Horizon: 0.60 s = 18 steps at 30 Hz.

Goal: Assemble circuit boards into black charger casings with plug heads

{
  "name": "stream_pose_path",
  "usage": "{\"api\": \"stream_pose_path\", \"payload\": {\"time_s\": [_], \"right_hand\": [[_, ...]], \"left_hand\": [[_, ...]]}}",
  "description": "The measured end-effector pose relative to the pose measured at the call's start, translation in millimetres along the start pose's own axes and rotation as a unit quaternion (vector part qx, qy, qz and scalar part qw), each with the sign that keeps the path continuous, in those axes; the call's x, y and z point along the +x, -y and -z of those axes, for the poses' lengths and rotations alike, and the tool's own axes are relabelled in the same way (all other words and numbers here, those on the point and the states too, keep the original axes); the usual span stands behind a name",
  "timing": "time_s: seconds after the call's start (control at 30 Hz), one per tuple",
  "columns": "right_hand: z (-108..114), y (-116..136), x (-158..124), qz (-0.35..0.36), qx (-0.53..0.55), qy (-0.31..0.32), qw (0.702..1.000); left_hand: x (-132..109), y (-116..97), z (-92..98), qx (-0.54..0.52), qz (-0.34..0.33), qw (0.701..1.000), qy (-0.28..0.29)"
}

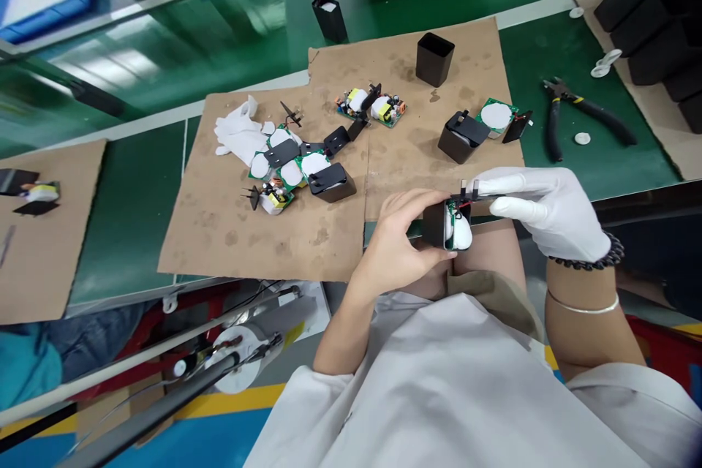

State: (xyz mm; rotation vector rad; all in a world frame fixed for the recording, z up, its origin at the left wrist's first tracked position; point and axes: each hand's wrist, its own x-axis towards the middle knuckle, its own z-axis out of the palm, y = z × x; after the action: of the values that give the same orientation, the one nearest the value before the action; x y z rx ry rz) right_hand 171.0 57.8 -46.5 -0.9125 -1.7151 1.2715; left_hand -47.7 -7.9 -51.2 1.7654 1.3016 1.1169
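Observation:
My bare left hand [403, 238] grips a small black plastic housing [436, 225] just in front of the table's near edge. A green circuit board with a white pad [459, 228] sticks out of its open end. My right hand [542, 208], in a white glove, pinches the black plug cover [472, 191] with red wires at the top of that board. Both hands are closed round the same assembly.
On the cardboard sheet [230, 227] lie several circuit boards and black covers [307, 168], a white glove [238, 131], an open black case [434, 58] and another housing [461, 135]. Black pliers [570, 113] rest on the green mat at right. Black cases [652, 22] are stacked far right.

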Motion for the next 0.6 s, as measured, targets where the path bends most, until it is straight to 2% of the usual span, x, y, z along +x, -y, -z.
{"api": "stream_pose_path", "payload": {"time_s": [0.13, 0.2, 0.27, 0.33, 0.43, 0.5, 0.6], "right_hand": [[-12, 16, -12, 0.016, -0.095, -0.050, 0.994], [-21, 20, -17, 0.044, -0.161, -0.085, 0.982], [-31, 21, -19, 0.082, -0.256, -0.121, 0.956], [-39, 21, -20, 0.109, -0.359, -0.151, 0.915], [-48, 21, -20, 0.110, -0.464, -0.188, 0.859], [-50, 21, -19, 0.101, -0.501, -0.199, 0.836], [-48, 21, -16, 0.103, -0.535, -0.185, 0.818]], "left_hand": [[3, 2, -11.7, 0.064, 0.004, 0.996, -0.063], [5, 6, -22.3, 0.071, 0.015, 0.993, -0.093], [8, 12, -34.9, 0.063, 0.018, 0.990, -0.123], [10, 17, -47.4, 0.057, 0.013, 0.987, -0.151], [12, 22, -62.0, 0.068, 0.011, 0.982, -0.179], [12, 24, -67.7, 0.077, 0.012, 0.978, -0.192], [10, 27, -71.6, 0.074, 0.004, 0.975, -0.208]]}}
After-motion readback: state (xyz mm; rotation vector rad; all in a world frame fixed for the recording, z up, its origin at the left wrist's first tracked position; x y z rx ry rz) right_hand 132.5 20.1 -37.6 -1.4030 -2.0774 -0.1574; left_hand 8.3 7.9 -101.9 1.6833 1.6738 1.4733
